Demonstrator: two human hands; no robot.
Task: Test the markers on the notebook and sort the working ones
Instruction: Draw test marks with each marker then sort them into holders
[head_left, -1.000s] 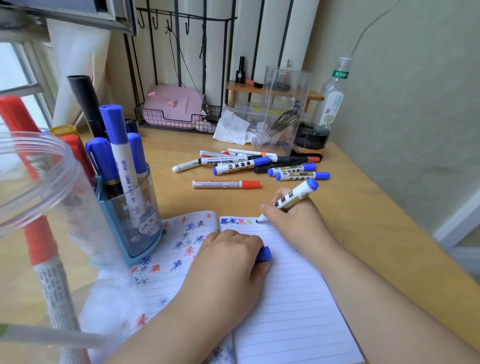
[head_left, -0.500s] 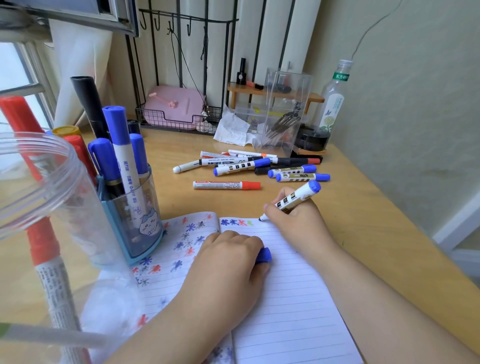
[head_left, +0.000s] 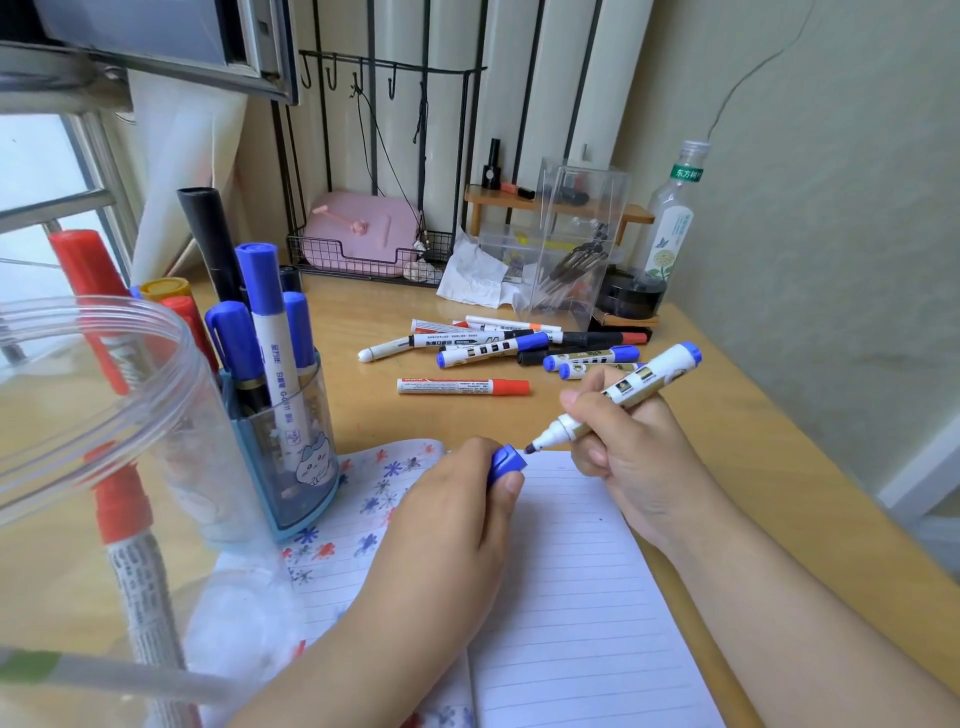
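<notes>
- Right hand (head_left: 631, 447) has lifted the white blue-ended marker (head_left: 618, 395) off the open lined notebook (head_left: 566, 571); fingers curl round the barrel.
- Left hand (head_left: 457, 514) has risen, pinching the blue plastic cap (head_left: 506, 460) at the tip.
- Test looks finished; recapping next, then sorting.

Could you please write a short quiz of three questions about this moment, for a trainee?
1. True or false: the uncapped blue marker in the right hand has its tip pressed on the lined white notebook.
2. What does the left hand hold? A) small blue cap B) red-capped marker C) plastic bottle
3. Fill in: the lone red-capped white marker lies on the ____ desk.

Key: 1 false, the tip is near the cap; 2 A; 3 wooden.
</notes>
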